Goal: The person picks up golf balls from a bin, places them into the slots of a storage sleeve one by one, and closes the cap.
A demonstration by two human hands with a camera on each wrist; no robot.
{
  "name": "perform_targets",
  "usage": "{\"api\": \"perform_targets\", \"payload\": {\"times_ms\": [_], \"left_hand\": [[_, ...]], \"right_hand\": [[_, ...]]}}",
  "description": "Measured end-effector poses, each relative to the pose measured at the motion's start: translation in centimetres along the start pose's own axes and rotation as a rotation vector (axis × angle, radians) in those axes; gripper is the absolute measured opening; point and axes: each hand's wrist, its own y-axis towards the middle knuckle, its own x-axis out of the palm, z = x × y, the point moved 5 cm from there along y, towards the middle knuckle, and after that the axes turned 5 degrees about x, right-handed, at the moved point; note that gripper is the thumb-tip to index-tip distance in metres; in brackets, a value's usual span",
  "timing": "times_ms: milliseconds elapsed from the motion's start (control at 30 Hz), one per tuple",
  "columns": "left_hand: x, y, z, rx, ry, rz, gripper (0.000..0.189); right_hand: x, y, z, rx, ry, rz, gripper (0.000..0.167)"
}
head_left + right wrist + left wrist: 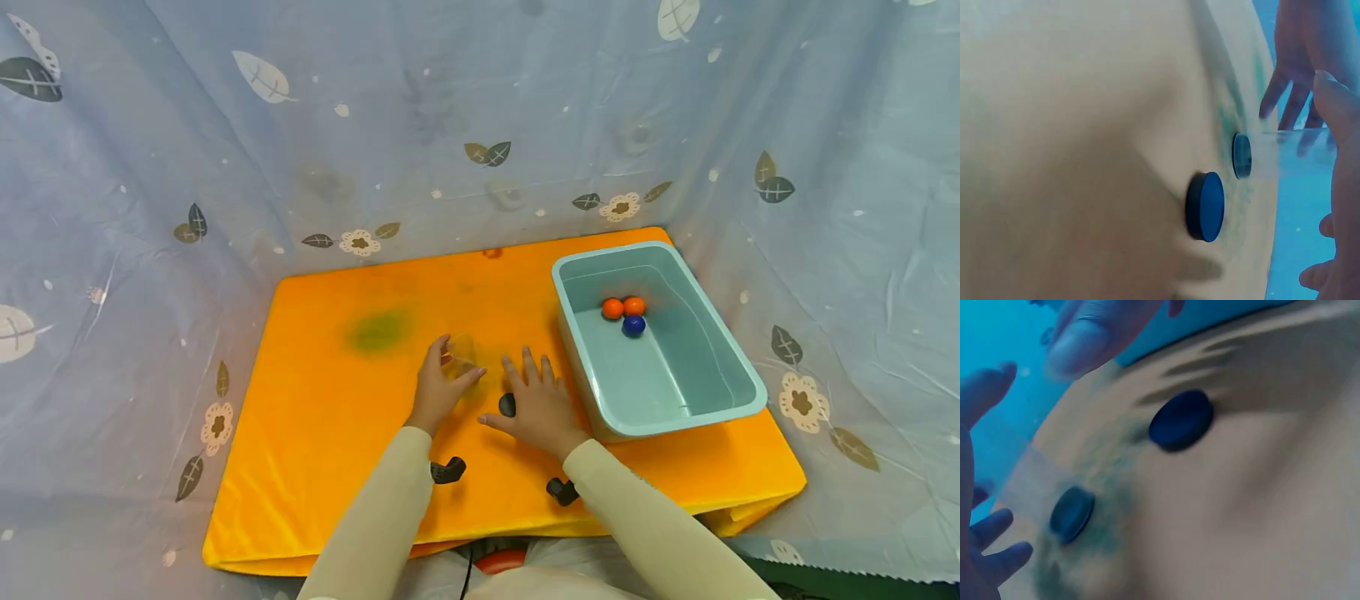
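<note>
A clear, see-through cylinder (463,352) with a dark round base (1242,156) stands on the orange cloth. My left hand (437,390) is around it, thumb and fingers spread apart. The left wrist view shows a gap between the thumb and the clear wall; whether the other fingers touch it is hard to tell. Right of it, a dark round lid-like disc (507,405) lies flat on the cloth, also plain in the left wrist view (1182,420). Over and beside that disc is my right hand (542,412), fingers straight and spread, holding nothing.
On the right side of the table sits a light blue-green plastic bin (671,423). Inside it are two orange balls (612,309) and a dark blue ball (633,326). A green patch (378,331) shows on the cloth (300,433). Patterned curtains (420,125) surround the table.
</note>
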Motion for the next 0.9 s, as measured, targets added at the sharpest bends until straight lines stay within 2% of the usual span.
{"api": "perform_targets", "payload": {"times_ms": [100, 267, 400, 533, 733, 833, 900], "left_hand": [[0.7, 0.4, 0.1, 0.024, -0.043, 0.039, 0.094], [1.4, 1.0, -0.4, 0.029, -0.060, 0.079, 0.063], [1.6, 1.4, -0.8, 0.027, -0.088, 0.062, 0.055], [0.9, 1.2, -0.6, 0.018, -0.079, 0.034, 0.053], [-0.3, -0.1, 0.5, -0.008, 0.031, -0.017, 0.048], [-0.4, -1.1, 1.1, 0.025, 0.071, -0.063, 0.047], [-0.4, -1.8, 1.3, 0.050, 0.090, -0.089, 0.047]], "right_hand": [[0.3, -0.3, -0.1, 0.004, 0.011, -0.006, 0.114], [0.5, -0.5, 0.2, 0.027, 0.023, -0.011, 0.113], [0.3, -0.6, 0.6, 0.042, 0.047, -0.009, 0.111], [-0.4, -0.6, 0.2, 0.043, 0.114, 0.003, 0.110], [-3.7, -0.8, -1.4, 0.010, 0.358, 0.047, 0.105], [-5.4, -0.9, -2.3, 0.014, 0.566, 0.028, 0.094], [-6.6, -1.0, -2.8, 0.009, 0.756, -0.004, 0.084]]}}
